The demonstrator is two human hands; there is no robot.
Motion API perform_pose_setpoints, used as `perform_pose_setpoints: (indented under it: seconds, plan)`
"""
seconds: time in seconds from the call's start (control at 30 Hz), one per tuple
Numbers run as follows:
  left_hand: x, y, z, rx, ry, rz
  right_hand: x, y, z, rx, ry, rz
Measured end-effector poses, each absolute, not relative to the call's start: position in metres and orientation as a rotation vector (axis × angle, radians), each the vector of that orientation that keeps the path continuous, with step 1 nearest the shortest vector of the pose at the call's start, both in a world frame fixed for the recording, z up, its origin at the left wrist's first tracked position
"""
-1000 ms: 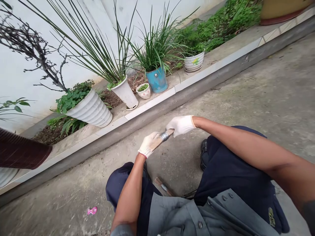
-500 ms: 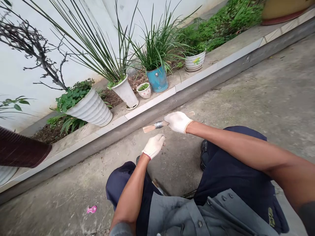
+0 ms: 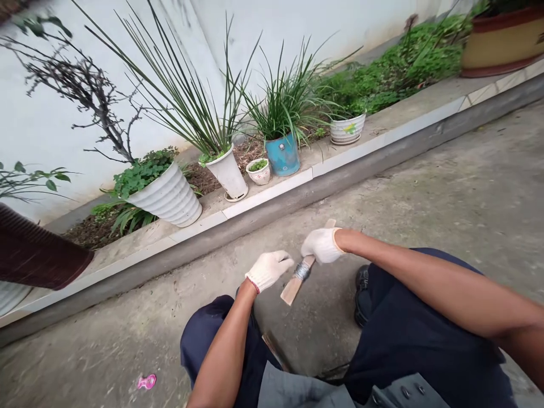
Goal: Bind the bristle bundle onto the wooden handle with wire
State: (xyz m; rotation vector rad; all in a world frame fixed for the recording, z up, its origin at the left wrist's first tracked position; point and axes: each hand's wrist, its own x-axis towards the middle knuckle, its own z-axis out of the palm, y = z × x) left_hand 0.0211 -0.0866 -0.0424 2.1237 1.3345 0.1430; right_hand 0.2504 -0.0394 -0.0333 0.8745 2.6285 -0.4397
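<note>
two gloved hands (image 3: 268, 270), one wire-bound wooden strip (image 3: 302, 271), one blue pot (image 3: 283, 156), one pink scrap (image 3: 147, 382)

Matt wooden stick (image 3: 291, 291), shiny wire (image 3: 302, 271)

From where I stand, no text, label, brand or number can be read. Markings observed: yellow pot (image 3: 501, 52), a dark mark at the right edge of view, cut off, illegible; blue pot (image 3: 281, 154), a small round mark near the base, too small to read; oval white pot (image 3: 337, 135), a green and yellow motif, no legible characters; small white pot (image 3: 260, 175), reddish marks, likewise unreadable.
</note>
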Motion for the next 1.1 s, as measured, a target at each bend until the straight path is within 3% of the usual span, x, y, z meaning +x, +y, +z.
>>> perform_pose_setpoints:
  seconds: [0.23, 0.4, 0.5, 0.77, 0.97, 1.1]
  plan:
    - [0.023, -0.087, -0.05, 1.766, 1.297, 0.341, 0.264, -0.036, -0.003, 1.114, 2.829, -1.04]
    - [0.029, -0.095, -0.053, 1.906, 1.325, 0.316, 0.26, -0.022, 0.0, 1.8, 2.748, -0.666]
    - [0.035, -0.096, -0.051, 1.928, 1.363, 0.247, 0.26, -0.016, -0.003, 1.964, 2.615, -0.463]
    - [0.039, -0.088, -0.035, 2.151, 1.525, 0.249, 0.249, -0.019, -0.011, 1.704, 2.636, 0.082]
    - [0.032, -0.084, -0.033, 2.221, 1.508, 0.252, 0.229, -0.04, -0.031, 1.428, 2.656, 0.056]
    - [0.027, -0.084, -0.037, 2.169, 1.514, 0.262, 0.236, -0.049, -0.031, 1.122, 2.609, -0.156]
